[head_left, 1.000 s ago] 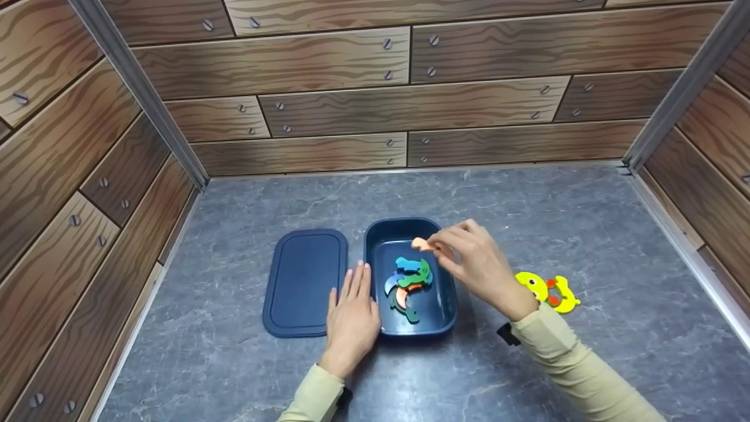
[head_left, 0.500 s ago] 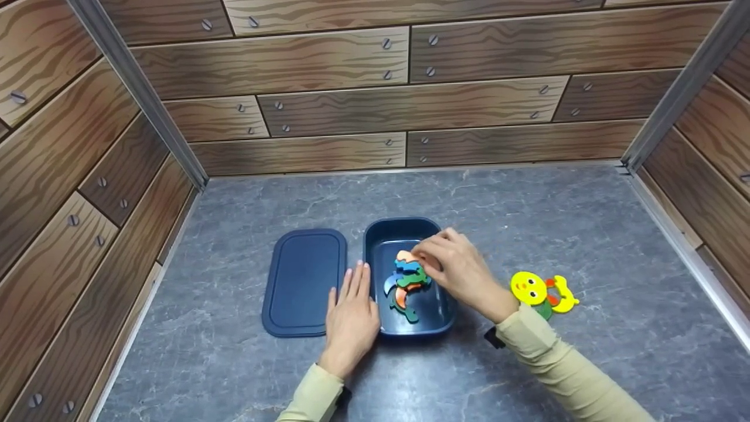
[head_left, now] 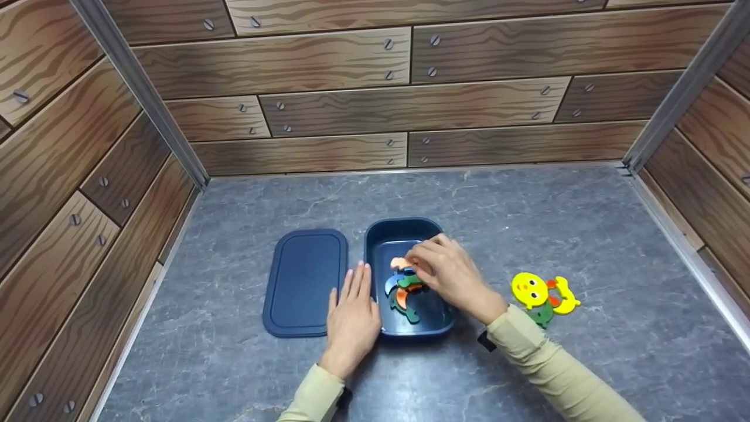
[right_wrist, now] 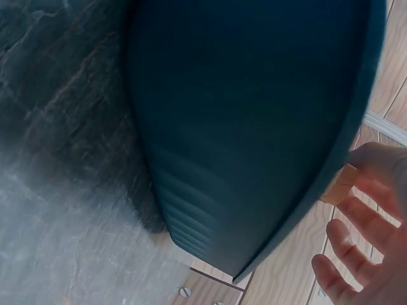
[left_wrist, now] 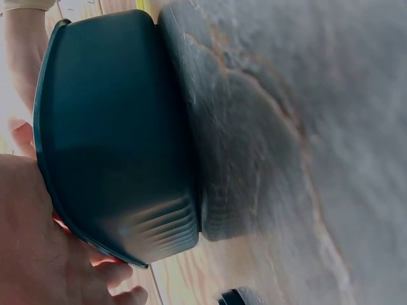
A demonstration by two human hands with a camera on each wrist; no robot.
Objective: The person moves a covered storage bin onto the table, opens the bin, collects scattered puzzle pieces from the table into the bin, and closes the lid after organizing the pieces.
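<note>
The lid (head_left: pixel 306 282) lies flat on the grey table (head_left: pixel 211 375), its right edge near the box. The left hand (head_left: pixel 353 316) rests at the box's left rim, fingers straight and close together, holding nothing. The box (head_left: pixel 435 313) stands upright and uncovered. Inside, the pieces lie in an overlapping heap: a light blue one (head_left: pixel 391 285) at the left, an orange crescent (head_left: pixel 402 299) with a dark green one (head_left: pixel 409 316) below it, and a green one (head_left: pixel 410 281) above. Over the heap's far end is the peach piece (head_left: pixel 399 263), pinched between thumb and forefinger of the right hand (head_left: pixel 451 272); its other fingers are loosely bent. Whether the peach piece touches the heap I cannot tell. Well to the right, on the table, lie a yellow face (head_left: pixel 529 288), a green shape (head_left: pixel 542 315) just below it, and a yellow curved piece (head_left: pixel 566 296) beside red bits (head_left: pixel 554 300).
</note>
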